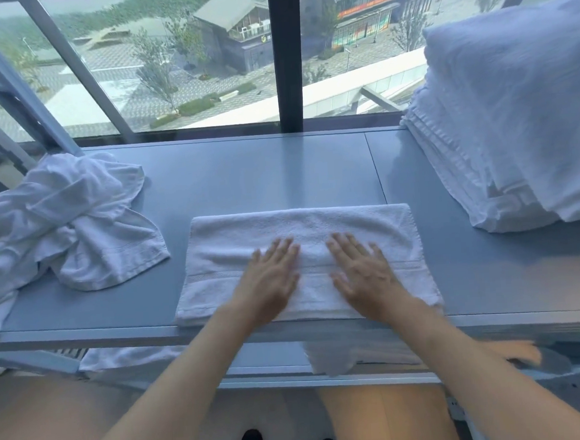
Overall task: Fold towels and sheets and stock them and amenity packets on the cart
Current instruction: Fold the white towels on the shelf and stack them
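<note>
A white towel (303, 229) lies folded into a long rectangle at the near edge of the grey-blue cart top (251, 181). My left hand (272, 283) and my right hand (364, 276) both rest flat on it, fingers straight and spread, side by side near its middle. A crumpled heap of unfolded white towels (65, 221) sits at the left end of the top. At the right end stands a tall stack of folded white linen (515, 118).
A large window (201, 54) with a dark vertical frame post (285, 55) runs right behind the cart. More white cloth (329, 358) hangs on the lower shelf under the top. My shoes show on the floor below.
</note>
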